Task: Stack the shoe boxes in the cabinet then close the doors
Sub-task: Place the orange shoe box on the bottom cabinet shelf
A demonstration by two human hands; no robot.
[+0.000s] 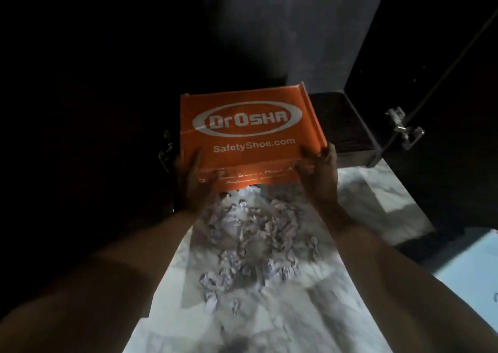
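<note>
Orange shoe box (249, 134) gripped by my left hand (192, 182) and right hand (319, 177); I'd slide it level into the cabinet (342, 134), all 2 near corners even.

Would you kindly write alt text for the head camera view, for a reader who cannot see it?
Two bare hands, left hand and right hand, grip the near corners of an orange shoe box marked Dr.Osha, holding it toward a dark cabinet with an open door. Below is a marbled floor.

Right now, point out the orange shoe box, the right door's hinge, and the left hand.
orange shoe box (248, 126): head view, middle of the lid logo.
door hinge (403, 130): head view, metal hinge body.
left hand (192, 185): head view, back of the hand.
</note>
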